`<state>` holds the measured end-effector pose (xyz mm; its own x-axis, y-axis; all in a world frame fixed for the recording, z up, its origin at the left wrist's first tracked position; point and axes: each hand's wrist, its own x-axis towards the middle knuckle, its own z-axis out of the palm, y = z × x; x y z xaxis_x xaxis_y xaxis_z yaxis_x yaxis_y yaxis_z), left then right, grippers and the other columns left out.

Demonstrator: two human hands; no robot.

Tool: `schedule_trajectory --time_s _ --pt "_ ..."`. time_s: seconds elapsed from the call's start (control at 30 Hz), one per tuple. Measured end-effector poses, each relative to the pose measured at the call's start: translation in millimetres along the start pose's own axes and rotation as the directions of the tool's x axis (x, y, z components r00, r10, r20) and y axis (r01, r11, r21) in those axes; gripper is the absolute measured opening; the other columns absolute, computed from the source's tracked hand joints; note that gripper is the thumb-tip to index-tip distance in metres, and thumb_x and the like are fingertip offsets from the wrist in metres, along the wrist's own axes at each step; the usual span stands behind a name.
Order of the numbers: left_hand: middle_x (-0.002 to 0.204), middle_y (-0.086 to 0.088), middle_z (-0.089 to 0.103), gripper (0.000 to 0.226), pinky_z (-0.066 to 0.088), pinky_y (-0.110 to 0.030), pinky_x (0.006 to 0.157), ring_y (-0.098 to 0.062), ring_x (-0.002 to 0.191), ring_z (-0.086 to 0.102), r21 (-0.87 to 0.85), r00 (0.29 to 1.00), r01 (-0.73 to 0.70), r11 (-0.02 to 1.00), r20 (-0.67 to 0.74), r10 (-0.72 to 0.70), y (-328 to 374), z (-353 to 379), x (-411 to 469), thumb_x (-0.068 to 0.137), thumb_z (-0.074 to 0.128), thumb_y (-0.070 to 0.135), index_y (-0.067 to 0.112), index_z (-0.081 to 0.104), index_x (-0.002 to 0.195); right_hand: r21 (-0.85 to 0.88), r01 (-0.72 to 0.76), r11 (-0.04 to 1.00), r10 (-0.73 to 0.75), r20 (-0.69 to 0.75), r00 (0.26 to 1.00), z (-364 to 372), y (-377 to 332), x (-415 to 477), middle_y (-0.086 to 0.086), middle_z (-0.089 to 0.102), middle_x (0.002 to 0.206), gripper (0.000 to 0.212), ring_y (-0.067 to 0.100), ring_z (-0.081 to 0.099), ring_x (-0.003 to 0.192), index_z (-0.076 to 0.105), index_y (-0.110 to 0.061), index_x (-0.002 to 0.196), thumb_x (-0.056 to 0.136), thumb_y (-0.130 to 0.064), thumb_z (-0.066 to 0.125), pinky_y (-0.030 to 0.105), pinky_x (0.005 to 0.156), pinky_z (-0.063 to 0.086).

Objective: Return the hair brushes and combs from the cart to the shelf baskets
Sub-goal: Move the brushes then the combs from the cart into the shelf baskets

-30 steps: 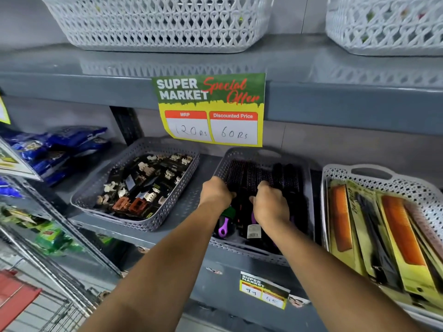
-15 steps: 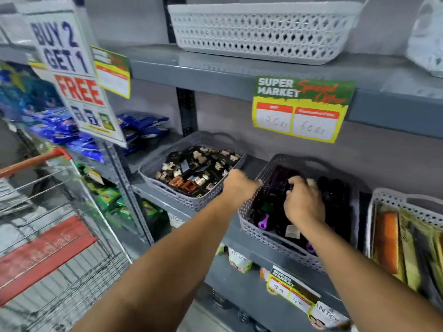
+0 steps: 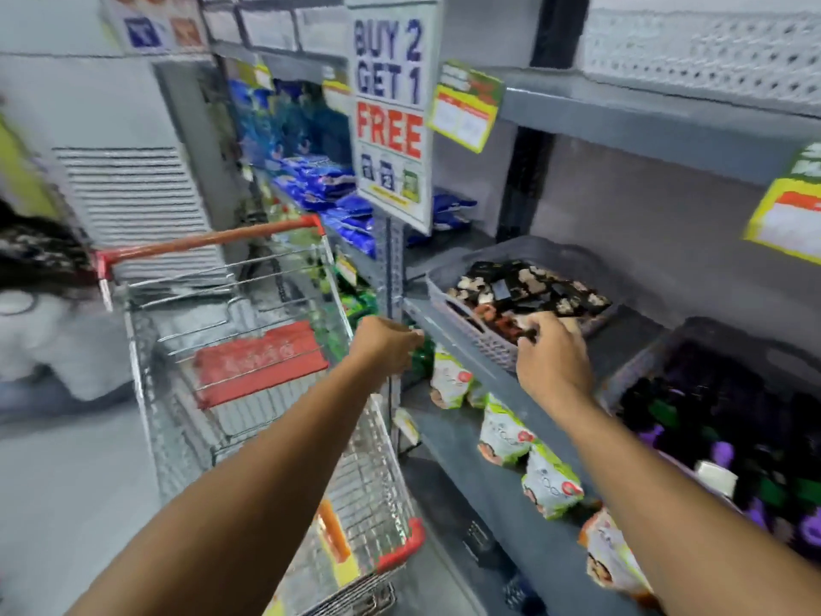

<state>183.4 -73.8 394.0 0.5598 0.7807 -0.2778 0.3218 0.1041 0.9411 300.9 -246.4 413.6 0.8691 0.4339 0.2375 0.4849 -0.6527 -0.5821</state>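
Left hand: the left hand (image 3: 385, 346), loosely curled and apparently empty, hangs over the shopping cart (image 3: 266, 393).
Right hand: the right hand (image 3: 553, 362), fingers apart, nothing clearly held, hovers at the hair-clip basket (image 3: 471, 331).
Task items: brushes fill the grey brush basket (image 3: 639, 375), far right; an orange comb pack (image 3: 331, 533) lies low in the cart.
Risk: a blind reach could catch the cart's wire wall or grab another pack.
Unclear: motion blur smears everything; the cart's floor is cut off.

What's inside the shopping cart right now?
Low in the shopping cart, near its front end, lies a yellow pack with an orange comb. The left arm covers part of the basket, and blur hides any more.
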Motion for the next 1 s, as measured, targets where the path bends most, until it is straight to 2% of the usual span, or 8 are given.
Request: schedule_trajectory --time_s 0.1,0.23,0.4,0.53,0.6,0.77,0.9,1.0 --pt "0.076 -0.021 0.060 0.019 0.045 -0.033 0.063 -0.024 0.060 0.055 -0.026 0.992 0.063 0.998 -0.110 -0.066 -28.3 -55.3 1.2 0.077 0.078 0.015 0.006 0.064 0.068 0.023 0.098 0.995 -0.100 0.085 0.991 34.4 -28.9 -9.8 0.016 0.054 0.123 0.030 0.037 0.053 0.109 0.060 -0.018 0.116 0.086 -0.012 0.057 0.041 0.090 0.043" --pt "0.072 -0.021 0.060 0.025 0.043 -0.036 0.062 -0.027 0.065 0.054 -0.003 0.963 0.137 0.991 -0.232 -0.134 -74.4 -117.1 2.2 0.076 0.077 0.014 0.007 0.060 0.059 0.072 0.098 0.993 -0.113 0.256 0.960 83.0 -64.0 -26.3 0.012 0.049 0.129 0.032 0.035 0.053 0.107 0.056 -0.018 0.122 0.091 -0.013 0.055 0.044 0.087 0.048" --pt "0.070 -0.017 0.060 0.024 0.045 -0.034 0.061 -0.023 0.063 0.054 0.041 0.922 0.263 0.964 -0.306 -0.239 -129.8 -166.6 0.1 0.077 0.076 0.023 0.000 0.069 0.083 0.145 0.058 0.988 -0.111 0.390 0.914 147.4 -93.1 -49.1 0.014 0.057 0.118 0.032 0.030 0.055 0.098 0.056 -0.014 0.120 0.088 -0.016 0.061 0.037 0.083 0.044" --pt "0.076 -0.014 0.063 0.021 0.053 -0.040 0.076 -0.020 0.064 0.058 -0.018 0.884 0.364 0.931 -0.307 -0.351 -172.0 -181.7 1.8 0.083 0.072 0.013 -0.005 0.066 0.092 0.158 -0.042 0.987 -0.054 0.555 0.830 199.2 -102.7 -68.3 0.009 0.062 0.106 0.035 0.030 0.059 0.100 0.056 -0.011 0.121 0.087 -0.016 0.064 0.039 0.085 0.047" --pt "0.083 -0.018 0.065 0.021 0.054 -0.042 0.080 -0.014 0.064 0.058 -0.049 0.858 0.423 0.905 -0.299 -0.417 -194.9 -185.4 6.8 0.084 0.070 0.011 -0.006 0.065 0.094 0.136 -0.092 0.986 -0.015 0.629 0.777 225.9 -102.0 -75.9 0.004 0.060 0.099 0.035 0.025 0.059 0.091 0.055 -0.011 0.122 0.088 -0.015 0.063 0.036 0.077 0.048" --pt "0.084 -0.016 0.065 0.032 0.048 -0.025 0.051 -0.014 0.059 0.057 -0.098 0.798 0.524 0.846 -0.289 -0.528 -251.2 -189.8 27.3 0.084 0.068 0.002 -0.009 0.058 0.113 0.045 -0.158 0.987 0.077 0.724 0.685 284.1 -91.9 -87.3 0.002 0.059 0.094 0.031 0.011 0.052 0.068 0.052 -0.008 0.123 0.092 -0.007 0.056 0.014 0.045 0.034" --pt "0.107 -0.024 0.068 0.033 0.058 -0.042 0.082 -0.034 0.097 0.068 -0.076 0.725 0.626 0.776 -0.309 -0.615 -286.2 -182.6 46.0 0.083 0.072 0.009 -0.009 0.062 0.108 -0.059 -0.182 0.982 0.161 0.764 0.624 326.2 -75.4 -95.6 0.010 0.066 0.110 0.034 0.019 0.056 0.080 0.053 -0.009 0.124 0.091 -0.007 0.059 0.020 0.049 0.034" --pt "0.109 -0.027 0.068 0.033 0.056 -0.045 0.086 -0.039 0.101 0.067 -0.047 0.668 0.695 0.717 -0.328 -0.668 -316.0 -174.6 61.3 0.083 0.071 0.011 -0.009 0.062 0.108 -0.128 -0.168 0.978 0.203 0.784 0.586 357.6 -58.8 -101.8 0.006 0.066 0.110 0.035 0.018 0.057 0.081 0.053 -0.009 0.126 0.092 -0.007 0.056 0.023 0.055 0.038"
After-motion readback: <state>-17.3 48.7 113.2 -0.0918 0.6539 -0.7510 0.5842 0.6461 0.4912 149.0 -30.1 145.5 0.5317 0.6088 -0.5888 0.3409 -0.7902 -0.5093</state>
